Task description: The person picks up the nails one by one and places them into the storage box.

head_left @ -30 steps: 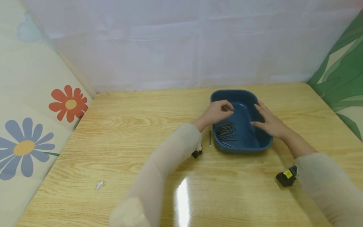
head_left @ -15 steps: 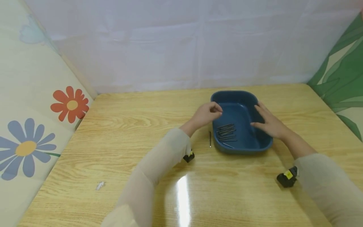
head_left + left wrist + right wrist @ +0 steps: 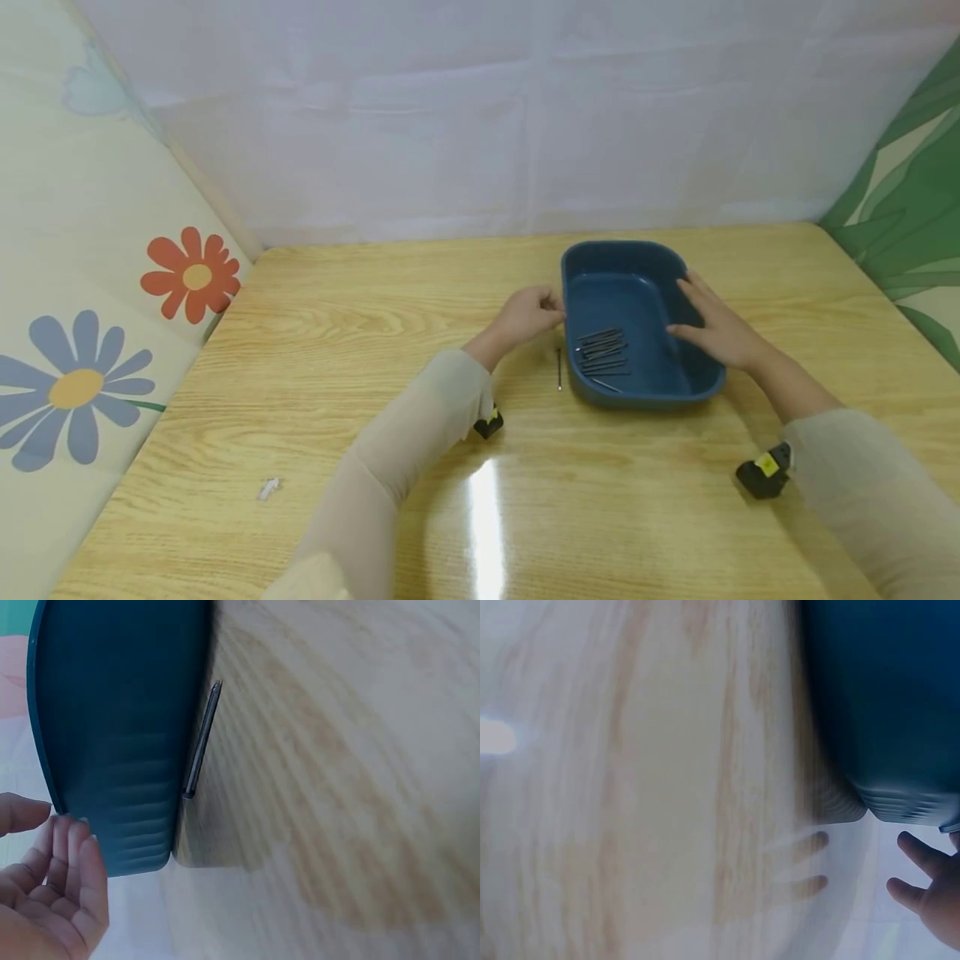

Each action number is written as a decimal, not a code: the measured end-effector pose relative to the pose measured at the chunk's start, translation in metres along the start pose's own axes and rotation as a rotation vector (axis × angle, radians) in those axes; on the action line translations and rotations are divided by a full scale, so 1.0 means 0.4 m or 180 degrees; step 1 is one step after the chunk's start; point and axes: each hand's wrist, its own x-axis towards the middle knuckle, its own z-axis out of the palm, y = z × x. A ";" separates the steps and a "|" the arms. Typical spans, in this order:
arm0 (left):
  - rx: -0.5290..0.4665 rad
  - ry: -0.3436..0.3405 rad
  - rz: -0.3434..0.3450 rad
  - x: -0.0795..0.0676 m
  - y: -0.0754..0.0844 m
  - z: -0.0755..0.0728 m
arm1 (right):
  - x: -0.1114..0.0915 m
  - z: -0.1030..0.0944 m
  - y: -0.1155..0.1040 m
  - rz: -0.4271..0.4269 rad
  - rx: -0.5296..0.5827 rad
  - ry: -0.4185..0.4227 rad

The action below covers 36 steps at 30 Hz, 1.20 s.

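A deep blue plastic bin (image 3: 645,398) with rounded corners stands on the table, right of centre. My left hand (image 3: 522,315) is at its left wall; in the left wrist view, thumb and fingertips (image 3: 81,847) pinch the rim. My right hand (image 3: 723,332) rests at the right rim, fingers straight and spread, thumb over the inside. In the right wrist view, two fingers (image 3: 922,855) stick out past the wall. Several thin dark nails (image 3: 602,352) lie in the bin's near left part. One dark nail (image 3: 202,742) lies on the table beside the left wall.
A small white scrap (image 3: 268,488) lies at the left of the wooden table (image 3: 360,333). A pale cloth (image 3: 390,117) hangs behind the table. Flower-patterned panels (image 3: 75,387) stand at the left, and a green leaf panel (image 3: 915,183) at the right. Black cameras are on both wrists.
My left hand has moved left from over the bin's inside to its left rim, which its fingertips now pinch. My right hand stays at the right rim. The nails look unmoved.
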 end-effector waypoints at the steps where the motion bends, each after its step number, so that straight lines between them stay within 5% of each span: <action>1: 0.0056 0.0009 -0.0024 -0.001 -0.001 0.001 | 0.000 0.000 0.000 0.0004 0.0005 -0.0004; 5: 0.0238 -0.0043 -0.0180 -0.006 -0.006 0.004 | -0.001 -0.001 -0.002 0.0012 0.0012 -0.0015; 14: 0.0959 -0.0726 -0.0260 -0.010 -0.019 0.019 | 0.001 0.000 -0.004 -0.0025 0.0001 -0.0003; 19: 0.1450 -0.0787 -0.0269 -0.010 -0.017 0.033 | -0.001 0.000 -0.005 0.0010 0.0007 -0.0015; 36: 0.2110 -0.0869 -0.0426 -0.006 -0.008 0.057 | 0.001 -0.001 -0.003 0.0010 -0.0023 -0.0023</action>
